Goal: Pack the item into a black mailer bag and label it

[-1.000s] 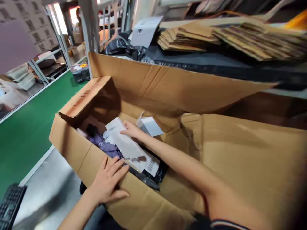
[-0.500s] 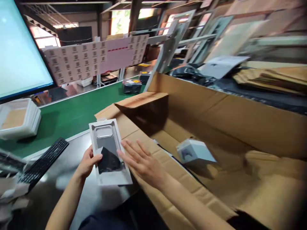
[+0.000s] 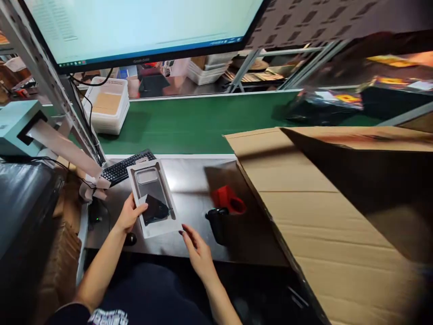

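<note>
A white window box with a phone case (image 3: 156, 191) inside is tilted upright above the metal worktop. My left hand (image 3: 129, 214) grips its left edge, thumb across the front, other fingers behind. At the lower right corner, the thumb and forefinger of my right hand (image 3: 199, 253) pinch the box edge. A dark folded piece covers the lower part of the window. Behind the box lies a black keyboard (image 3: 125, 168), and a black mouse (image 3: 130, 239) sits beside my left wrist.
Right of my hands are a red tape roll or dispenser (image 3: 228, 200) and a black holder (image 3: 218, 225). A large open carton (image 3: 304, 203) fills the right side. A monitor (image 3: 145, 31) hangs above the green belt (image 3: 182, 122); white trays (image 3: 110, 108) and a label printer (image 3: 23, 126) stand left.
My view has swung left, away from the carton's inside towards the monitor and worktop. My right hand has gone from spread fingers beside the box to its lower right corner. The left keeps its hold.
</note>
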{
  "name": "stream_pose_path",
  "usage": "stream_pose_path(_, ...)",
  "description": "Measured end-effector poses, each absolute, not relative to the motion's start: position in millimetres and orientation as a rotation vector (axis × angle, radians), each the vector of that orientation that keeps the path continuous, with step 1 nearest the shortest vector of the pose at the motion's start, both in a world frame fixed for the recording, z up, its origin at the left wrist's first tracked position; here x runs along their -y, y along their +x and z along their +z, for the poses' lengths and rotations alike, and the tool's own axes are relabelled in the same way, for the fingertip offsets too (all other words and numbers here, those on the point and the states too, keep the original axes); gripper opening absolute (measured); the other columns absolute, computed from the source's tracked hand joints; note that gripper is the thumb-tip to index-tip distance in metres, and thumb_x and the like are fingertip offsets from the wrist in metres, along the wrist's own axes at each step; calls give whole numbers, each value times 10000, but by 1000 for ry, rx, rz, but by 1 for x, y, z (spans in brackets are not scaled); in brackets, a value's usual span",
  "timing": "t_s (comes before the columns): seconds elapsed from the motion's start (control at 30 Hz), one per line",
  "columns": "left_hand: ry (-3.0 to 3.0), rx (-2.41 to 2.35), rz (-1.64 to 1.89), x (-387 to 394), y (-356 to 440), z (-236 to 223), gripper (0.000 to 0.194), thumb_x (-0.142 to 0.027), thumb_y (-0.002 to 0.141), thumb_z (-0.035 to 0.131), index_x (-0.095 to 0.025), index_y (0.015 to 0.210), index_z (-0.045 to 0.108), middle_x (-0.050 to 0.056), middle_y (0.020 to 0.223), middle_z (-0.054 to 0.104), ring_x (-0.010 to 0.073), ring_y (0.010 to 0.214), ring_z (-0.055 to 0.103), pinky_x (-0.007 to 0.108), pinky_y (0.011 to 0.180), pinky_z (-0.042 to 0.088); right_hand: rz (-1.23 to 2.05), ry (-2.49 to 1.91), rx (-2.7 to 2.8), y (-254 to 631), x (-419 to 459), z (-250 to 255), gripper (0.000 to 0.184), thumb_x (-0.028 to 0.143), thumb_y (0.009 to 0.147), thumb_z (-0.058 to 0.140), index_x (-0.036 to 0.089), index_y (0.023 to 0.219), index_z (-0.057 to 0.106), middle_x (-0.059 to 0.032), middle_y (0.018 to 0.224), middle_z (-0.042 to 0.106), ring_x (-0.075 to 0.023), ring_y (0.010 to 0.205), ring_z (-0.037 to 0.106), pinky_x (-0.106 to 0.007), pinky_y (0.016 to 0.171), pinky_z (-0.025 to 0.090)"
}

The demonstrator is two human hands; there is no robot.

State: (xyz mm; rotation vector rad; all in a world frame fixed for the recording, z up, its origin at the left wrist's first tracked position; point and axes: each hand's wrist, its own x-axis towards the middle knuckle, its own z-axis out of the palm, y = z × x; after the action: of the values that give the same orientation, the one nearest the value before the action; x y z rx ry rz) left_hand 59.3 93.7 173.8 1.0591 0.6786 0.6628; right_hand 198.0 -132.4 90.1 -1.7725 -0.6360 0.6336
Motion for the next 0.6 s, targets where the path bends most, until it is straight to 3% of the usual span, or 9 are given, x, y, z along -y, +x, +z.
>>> stream_pose_path(0.17, 1098, -683, 673, -84, 46, 173, 584, -425, 693, 909, -165, 1156, 665, 62, 1071, 749, 209, 986, 690, 359, 972, 540, 777, -1587, 518, 201, 96, 130, 645, 753, 865, 613, 238, 1247, 689, -138, 1193, 762, -329, 1154, 713, -504, 993, 603)
stream_pose_path(0.3, 1124, -685, 645, -78, 56, 155, 546, -422, 732, 887, -162, 1152, 655, 77, 1090, 746, 221, 1019, 693, 372, 994, 540, 924, -1416, 543, 209, 74, 135, 587, 636, 763, 808, 244, 1183, 687, -92, 1123, 771, -279, 1078, 721, -416, 986, 584)
stream_pose_path(0.4, 1108, -783, 646, -80, 67, 125, 633, -472, 751, 873, -161, 1235, 609, 109, 1142, 735, 236, 1065, 694, 401, 1035, 530, 971, -1353, 490, 211, 61, 104, 571, 580, 749, 834, 217, 1152, 656, -94, 1090, 775, -243, 1011, 724, -378, 962, 571)
stream_pose_path(0.5, 1152, -1019, 634, -83, 64, 87, 767, -496, 824, 811, -170, 1436, 484, 181, 1345, 659, 243, 1102, 696, 442, 1042, 535, 982, -1475, 416, 216, 51, 51, 667, 682, 710, 779, 188, 1131, 624, -89, 940, 775, -248, 870, 734, -401, 879, 590)
stream_pose_path(0.6, 1305, -1217, 630, -81, 34, 50, 687, -399, 893, 744, -196, 1484, 459, 211, 1509, 548, 243, 1162, 688, 452, 1063, 531, 940, -1689, 434, 228, 39, 4, 732, 778, 700, 676, 159, 1087, 627, -108, 840, 750, -290, 796, 729, -453, 791, 603)
